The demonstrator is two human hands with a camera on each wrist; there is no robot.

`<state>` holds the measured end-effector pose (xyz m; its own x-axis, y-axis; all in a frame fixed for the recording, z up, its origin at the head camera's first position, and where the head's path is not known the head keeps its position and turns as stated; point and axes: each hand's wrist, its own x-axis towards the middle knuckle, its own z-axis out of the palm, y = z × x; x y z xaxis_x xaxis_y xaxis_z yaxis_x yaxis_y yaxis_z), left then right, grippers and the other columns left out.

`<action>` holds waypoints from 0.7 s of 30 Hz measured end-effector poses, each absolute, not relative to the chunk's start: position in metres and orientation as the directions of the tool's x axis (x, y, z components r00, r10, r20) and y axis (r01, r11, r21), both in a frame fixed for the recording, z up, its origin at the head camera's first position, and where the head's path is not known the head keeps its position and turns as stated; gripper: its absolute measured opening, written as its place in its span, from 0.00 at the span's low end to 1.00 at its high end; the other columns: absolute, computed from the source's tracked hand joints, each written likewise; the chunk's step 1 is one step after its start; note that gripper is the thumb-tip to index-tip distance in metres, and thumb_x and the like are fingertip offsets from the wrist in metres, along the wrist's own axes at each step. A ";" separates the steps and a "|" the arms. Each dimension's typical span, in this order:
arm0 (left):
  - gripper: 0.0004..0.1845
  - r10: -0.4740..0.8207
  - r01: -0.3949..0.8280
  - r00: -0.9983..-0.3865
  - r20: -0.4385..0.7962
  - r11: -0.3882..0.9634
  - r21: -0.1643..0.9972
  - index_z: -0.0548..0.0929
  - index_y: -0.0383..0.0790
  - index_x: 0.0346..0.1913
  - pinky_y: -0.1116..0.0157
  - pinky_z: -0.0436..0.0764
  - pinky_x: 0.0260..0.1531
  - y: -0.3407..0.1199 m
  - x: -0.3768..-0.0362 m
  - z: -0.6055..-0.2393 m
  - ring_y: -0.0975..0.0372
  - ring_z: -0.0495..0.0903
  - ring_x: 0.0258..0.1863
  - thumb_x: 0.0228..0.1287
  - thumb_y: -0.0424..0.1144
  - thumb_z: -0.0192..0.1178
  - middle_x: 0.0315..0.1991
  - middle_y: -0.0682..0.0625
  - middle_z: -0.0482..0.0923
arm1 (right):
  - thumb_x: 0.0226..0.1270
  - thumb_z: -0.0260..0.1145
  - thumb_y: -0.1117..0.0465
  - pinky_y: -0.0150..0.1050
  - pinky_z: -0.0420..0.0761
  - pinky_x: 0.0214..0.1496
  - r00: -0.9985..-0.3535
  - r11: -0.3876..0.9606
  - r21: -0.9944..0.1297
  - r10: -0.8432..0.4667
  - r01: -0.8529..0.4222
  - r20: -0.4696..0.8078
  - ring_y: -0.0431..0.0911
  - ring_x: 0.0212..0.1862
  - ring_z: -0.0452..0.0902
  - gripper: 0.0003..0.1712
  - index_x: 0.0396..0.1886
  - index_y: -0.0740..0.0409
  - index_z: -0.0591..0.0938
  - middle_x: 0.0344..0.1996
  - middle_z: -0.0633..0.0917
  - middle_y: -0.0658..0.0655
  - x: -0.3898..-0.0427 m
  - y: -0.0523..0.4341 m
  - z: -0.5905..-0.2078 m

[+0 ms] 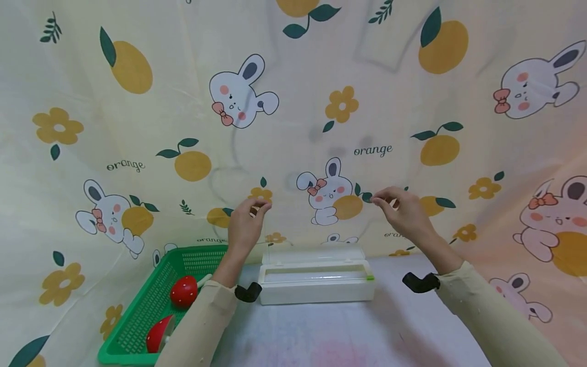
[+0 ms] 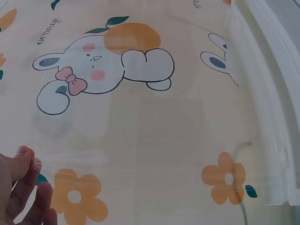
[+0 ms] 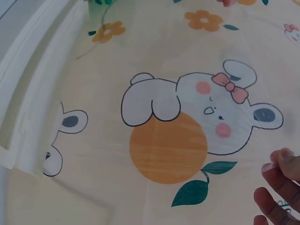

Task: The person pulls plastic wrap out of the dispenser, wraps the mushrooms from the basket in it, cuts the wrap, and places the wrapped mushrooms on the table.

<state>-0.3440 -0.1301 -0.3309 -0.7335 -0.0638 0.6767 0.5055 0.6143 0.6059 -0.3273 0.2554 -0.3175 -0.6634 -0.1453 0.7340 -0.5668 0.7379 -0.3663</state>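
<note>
A clear sheet of cling film (image 3: 154, 161), faint but for its glints and creases, stretches between my raised hands. My left hand (image 1: 245, 224) pinches its left upper corner between thumb and forefinger. At the opposite corner, my right hand (image 1: 403, 211) pinches it the same way. Below and between them sits a white cling film dispenser (image 1: 316, 293), with its lid (image 1: 314, 255) raised at the back. A small green slider (image 1: 370, 278) is at the right end of its front edge. In the left wrist view, the film (image 2: 140, 164) lies before the patterned cloth.
A green basket (image 1: 133, 300) stands left of the dispenser, partly behind my left sleeve. In it are a red, white-dotted round item (image 1: 184, 292) beside a pale handle and a red bowl-like piece (image 1: 158, 334). A patterned cloth (image 1: 293, 137) hangs behind the white table (image 1: 275, 331).
</note>
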 end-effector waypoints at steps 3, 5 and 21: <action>0.09 -0.069 0.515 -0.729 0.681 0.601 0.611 0.91 0.42 0.49 0.57 0.83 0.42 -0.129 -0.342 -0.328 0.53 0.84 0.41 0.75 0.43 0.69 0.46 0.48 0.90 | 0.75 0.72 0.68 0.31 0.73 0.44 -0.654 0.729 -0.371 -0.137 -0.575 0.744 0.49 0.40 0.79 0.07 0.49 0.62 0.89 0.40 0.90 0.59 -0.328 0.255 -0.316; 0.10 -0.068 0.524 -0.725 0.686 0.592 0.612 0.91 0.42 0.49 0.57 0.82 0.43 -0.129 -0.341 -0.327 0.53 0.84 0.42 0.76 0.43 0.68 0.46 0.48 0.90 | 0.74 0.72 0.68 0.31 0.73 0.44 -0.650 0.723 -0.377 -0.130 -0.579 0.749 0.49 0.40 0.79 0.07 0.49 0.62 0.89 0.40 0.90 0.58 -0.328 0.255 -0.315; 0.08 -0.058 0.606 -0.717 0.695 0.442 0.662 0.90 0.42 0.49 0.66 0.85 0.44 -0.136 -0.313 -0.346 0.58 0.88 0.38 0.77 0.41 0.67 0.42 0.50 0.89 | 0.70 0.74 0.71 0.26 0.76 0.44 -0.557 0.671 -0.315 -0.177 -0.672 0.811 0.40 0.40 0.77 0.09 0.47 0.58 0.90 0.39 0.91 0.52 -0.292 0.255 -0.325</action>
<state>-0.3127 -0.1365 -0.3464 -0.7167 -0.0578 0.6950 0.6060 0.4415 0.6617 -0.2923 0.2549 -0.3255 -0.5569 -0.1772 0.8115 -0.6718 0.6706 -0.3146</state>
